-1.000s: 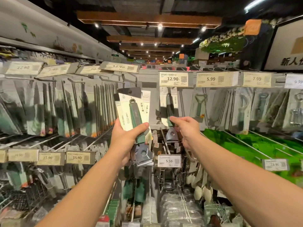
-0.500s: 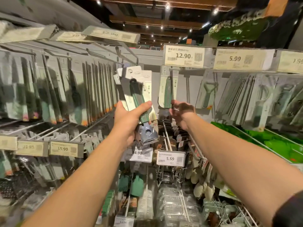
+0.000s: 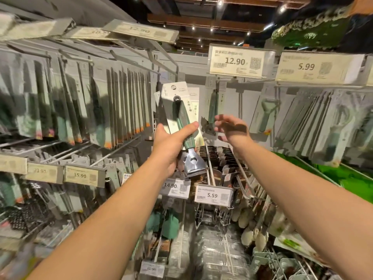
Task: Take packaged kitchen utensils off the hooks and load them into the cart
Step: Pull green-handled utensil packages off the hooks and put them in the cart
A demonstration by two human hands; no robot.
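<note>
Gripping a carded green-handled utensil pack (image 3: 182,126) in my left hand (image 3: 169,150), thumb curled over its handle, I reach my right hand (image 3: 232,130), fingers loosely spread and holding nothing, beside another pack (image 3: 212,110) hanging from its hook (image 3: 226,79).

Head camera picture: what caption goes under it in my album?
Left hand grips packaged green-handled utensils; right hand reaches for another hanging on its hook.

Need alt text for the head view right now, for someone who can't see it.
The left hand grips a stack of carded green-handled utensils, off the hooks. The open right hand reaches for another one hanging under the 12.90 price tag.
</note>
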